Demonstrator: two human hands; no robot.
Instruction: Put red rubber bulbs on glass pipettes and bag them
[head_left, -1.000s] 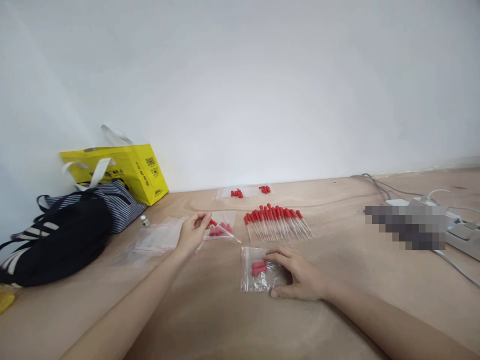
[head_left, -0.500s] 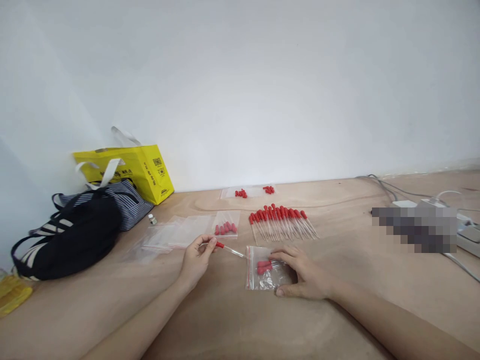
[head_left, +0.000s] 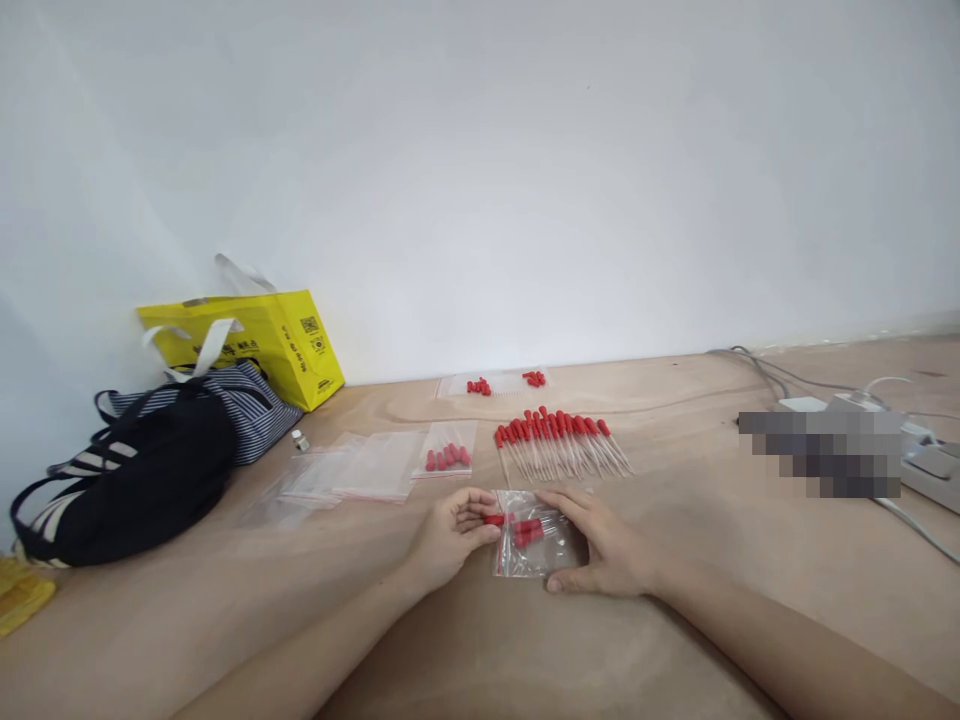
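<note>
My left hand (head_left: 454,530) pinches the red bulb of a clear dropper (head_left: 496,520), whose glass tip points into the mouth of a small clear zip bag (head_left: 529,555). That bag lies on the wooden table and holds a few red-bulbed droppers. My right hand (head_left: 600,545) presses on the bag's right side, fingers spread over it. Just beyond the hands lies a row of several red-bulbed droppers (head_left: 559,440).
Another zip bag with red bulbs (head_left: 448,455) and empty clear bags (head_left: 352,470) lie to the left. Two bags with red pieces (head_left: 499,383) sit near the wall. A striped dark bag (head_left: 150,450), a yellow bag (head_left: 255,335), and a power strip with cables (head_left: 926,460) flank the table.
My left hand picked a dropper from the left zip bag, carried it right, and brought its tip into the bag under my right hand. The right hand stayed put.
</note>
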